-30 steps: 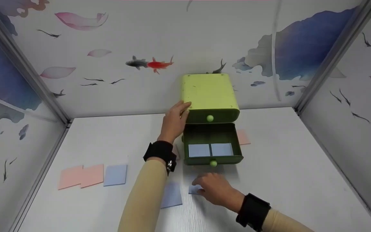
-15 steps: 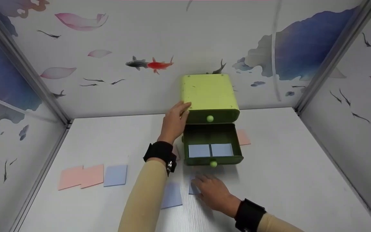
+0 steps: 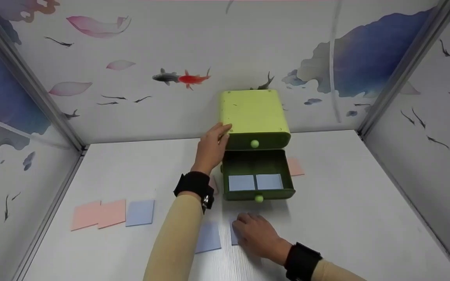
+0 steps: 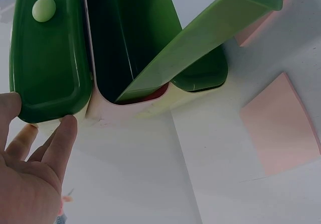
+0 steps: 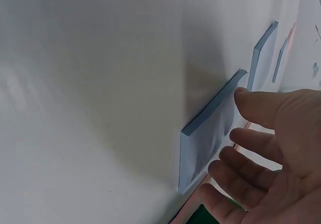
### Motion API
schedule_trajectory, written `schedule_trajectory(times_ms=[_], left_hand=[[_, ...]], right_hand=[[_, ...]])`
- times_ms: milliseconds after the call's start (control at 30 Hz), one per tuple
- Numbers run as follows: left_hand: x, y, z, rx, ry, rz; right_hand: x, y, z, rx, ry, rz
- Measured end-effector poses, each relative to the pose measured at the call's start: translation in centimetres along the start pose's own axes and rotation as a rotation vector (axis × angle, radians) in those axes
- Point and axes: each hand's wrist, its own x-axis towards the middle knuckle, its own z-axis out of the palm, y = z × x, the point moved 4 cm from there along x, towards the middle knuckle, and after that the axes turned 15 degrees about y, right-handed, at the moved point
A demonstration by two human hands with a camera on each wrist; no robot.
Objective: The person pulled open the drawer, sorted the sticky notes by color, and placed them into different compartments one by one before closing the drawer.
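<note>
My left hand holds the left front edge of a yellow-green drawer cabinet, fingertips at its side and top corner. A lower drawer is pulled out, with two pale blue pads of paper inside. In front of the drawer, my right hand lies over a blue paper pad, covering most of it. The right wrist view has the thumb at a corner of this pad, with the fingers loosely bent and spread along its edge.
One blue pad lies beside my left forearm. Farther left are another blue pad and two overlapping pink pads. More pink pads lie right of the drawer and by my left wrist. Printed walls enclose the white table.
The blue pad under my right hand has slid slightly toward me. My right fingers have come down over it and drawn closer together. My left hand and the drawer stay put.
</note>
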Motion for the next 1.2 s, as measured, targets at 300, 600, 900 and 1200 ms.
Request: schedule_trajectory(times_ms=[300,600,900,1200], left_hand=[[-0.17,-0.02,-0.03,-0.001,-0.002,-0.004],[-0.11,-0.02,-0.01,-0.011,0.008,-0.005],[0.02,0.03,0.08,-0.001,0.002,0.008],[-0.06,0.09,-0.02,-0.009,0.004,0.006]], right_hand=[[0.1,0.03,-0.07,-0.02,-0.076,-0.015],[0.4,0.56,0.2,0.024,-0.179,0.047],[0.62,0.89,0.1,0.083,-0.198,0.111],[0.92,0.91,0.16,0.04,-0.194,0.095]])
